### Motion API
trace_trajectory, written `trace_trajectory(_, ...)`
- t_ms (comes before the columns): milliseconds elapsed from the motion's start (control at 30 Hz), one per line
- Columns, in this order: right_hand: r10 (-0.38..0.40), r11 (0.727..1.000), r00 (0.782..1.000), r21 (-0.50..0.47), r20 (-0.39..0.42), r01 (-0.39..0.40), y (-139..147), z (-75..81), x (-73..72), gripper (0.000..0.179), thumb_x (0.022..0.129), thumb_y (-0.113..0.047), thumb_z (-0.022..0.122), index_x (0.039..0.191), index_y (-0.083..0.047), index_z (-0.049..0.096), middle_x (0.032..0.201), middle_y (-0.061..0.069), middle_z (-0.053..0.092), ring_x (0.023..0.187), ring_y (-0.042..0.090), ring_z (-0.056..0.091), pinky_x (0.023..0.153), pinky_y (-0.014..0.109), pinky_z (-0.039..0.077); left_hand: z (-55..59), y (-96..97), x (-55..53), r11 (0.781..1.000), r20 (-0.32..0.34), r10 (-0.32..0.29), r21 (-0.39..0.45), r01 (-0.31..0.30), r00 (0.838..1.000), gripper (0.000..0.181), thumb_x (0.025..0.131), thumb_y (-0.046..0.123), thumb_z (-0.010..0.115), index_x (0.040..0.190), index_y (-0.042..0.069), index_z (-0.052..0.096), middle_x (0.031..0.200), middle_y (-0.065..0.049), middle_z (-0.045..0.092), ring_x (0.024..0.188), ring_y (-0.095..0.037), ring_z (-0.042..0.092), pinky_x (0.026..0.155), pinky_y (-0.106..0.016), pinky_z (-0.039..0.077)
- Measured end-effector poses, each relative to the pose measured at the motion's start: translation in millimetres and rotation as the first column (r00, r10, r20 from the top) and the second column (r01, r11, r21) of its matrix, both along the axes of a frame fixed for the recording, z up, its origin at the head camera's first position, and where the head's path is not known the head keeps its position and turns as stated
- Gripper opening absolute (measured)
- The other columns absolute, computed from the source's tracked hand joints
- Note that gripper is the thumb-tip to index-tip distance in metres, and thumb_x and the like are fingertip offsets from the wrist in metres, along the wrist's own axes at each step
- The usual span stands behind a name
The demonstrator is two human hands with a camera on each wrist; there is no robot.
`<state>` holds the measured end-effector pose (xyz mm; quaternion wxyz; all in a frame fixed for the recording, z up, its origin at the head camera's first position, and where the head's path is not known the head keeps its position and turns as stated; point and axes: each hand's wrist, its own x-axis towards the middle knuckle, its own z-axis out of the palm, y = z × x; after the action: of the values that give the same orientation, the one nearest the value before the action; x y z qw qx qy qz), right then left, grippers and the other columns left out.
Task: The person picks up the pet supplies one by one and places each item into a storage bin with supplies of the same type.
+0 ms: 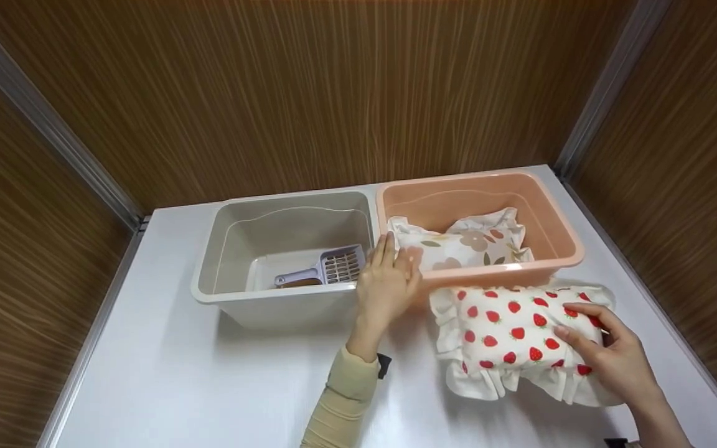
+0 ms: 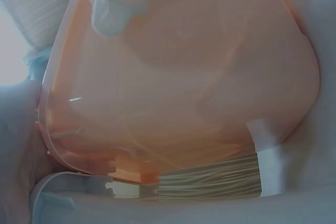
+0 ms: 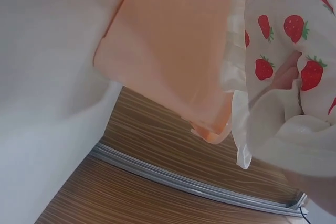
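Observation:
My right hand (image 1: pixel 620 354) grips the right end of a white pillow (image 1: pixel 520 330) with red strawberries and a ruffled edge. In the head view the pillow is in front of the peach bin (image 1: pixel 557 218); in the right wrist view, fingers show in a fold of its strawberry cloth (image 3: pixel 265 69). My left hand (image 1: pixel 386 283) lies with fairly straight fingers over the spot where the peach bin and the grey bin (image 1: pixel 296 308) meet, at their front rims. Inside the peach bin is a floral pillow (image 1: pixel 458 249) with a ruffle, its left end partly behind my left fingers.
A lilac slotted scoop (image 1: pixel 343 264) lies in the grey bin, near its front right corner. Both bins stand side by side at the back of the white table (image 1: pixel 165 373). Brown wood-grain panels (image 1: pixel 309 93) enclose the back and both sides.

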<state>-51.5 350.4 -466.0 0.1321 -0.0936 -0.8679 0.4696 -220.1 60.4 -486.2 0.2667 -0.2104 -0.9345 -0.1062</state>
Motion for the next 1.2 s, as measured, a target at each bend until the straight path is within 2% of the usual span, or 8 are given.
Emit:
trace_trajectory(167, 0.023, 0.998, 1.0, -0.051, -0.016, -0.024, 2.0, 4.0, -0.1, 0.042, 0.089, -0.015, 0.072, 0.127, -0.006, 0.058, 0.113, -0.01, 0.051, 0.08, 0.005, 0.063, 0.065, 0.021, 0.055, 0.5, -0.6, 0.9, 1.0, 0.023, 0.0, 0.012, 0.0, 1.0, 0.043, 0.098, 0.037, 0.042, 0.12, 0.012, 0.07, 0.142, -0.014, 0.053, 0.134, -0.028, 0.047, 0.106, -0.04, 0.041)
trace_trajectory(633, 0.032, 0.999, 0.996, -0.025, -0.083, -0.035, 14.0, 18.3, 0.5, 0.04, 0.088, -0.005, 0.071, 0.126, -0.006, 0.058, 0.109, -0.011, 0.053, 0.074, 0.005, 0.064, 0.061, 0.02, 0.054, -0.7, -0.3, 0.0, 1.0, -0.005, -0.003, 0.007, 0.003, 1.0, 0.043, 0.098, 0.037, 0.043, 0.119, 0.012, 0.071, 0.14, -0.015, 0.054, 0.131, -0.029, 0.05, 0.104, -0.04, 0.043)
trace_trajectory(900, 0.041, 0.999, 0.996, -0.026, -0.076, -0.043, 17.4, 26.1, -1.1, 0.042, 0.089, -0.007, 0.07, 0.129, -0.009, 0.058, 0.112, -0.01, 0.051, 0.075, 0.005, 0.064, 0.062, 0.02, 0.054, -0.1, -0.1, -0.5, 1.0, 0.0, -0.004, 0.009, 0.004, 1.0, 0.043, 0.097, 0.037, 0.044, 0.119, 0.011, 0.071, 0.141, -0.015, 0.054, 0.132, -0.029, 0.049, 0.105, -0.041, 0.043)
trace_trajectory(1133, 0.043, 0.997, 0.993, -0.062, -0.108, -0.05, 20.5, 32.8, -0.1, 0.043, 0.087, -0.002, 0.07, 0.128, -0.006, 0.058, 0.111, -0.007, 0.054, 0.072, 0.007, 0.065, 0.06, 0.021, 0.055, -3.2, 0.2, -1.0, 1.0, -0.1, -0.004, 0.013, 0.005, 0.995, 0.039, 0.094, 0.037, 0.05, 0.113, 0.012, 0.074, 0.135, -0.015, 0.058, 0.128, -0.028, 0.053, 0.102, -0.038, 0.046)
trace_trajectory(1200, 0.043, 0.996, 0.991, -0.077, -0.128, -0.053, 21.3, 34.6, -0.4, 0.043, 0.087, 0.001, 0.07, 0.128, -0.005, 0.059, 0.111, -0.006, 0.054, 0.071, 0.007, 0.066, 0.059, 0.021, 0.055, -3.1, -0.3, -1.1, 1.0, -0.11, -0.002, 0.008, 0.003, 0.994, 0.039, 0.094, 0.037, 0.05, 0.112, 0.012, 0.074, 0.135, -0.015, 0.059, 0.127, -0.028, 0.054, 0.102, -0.039, 0.046)
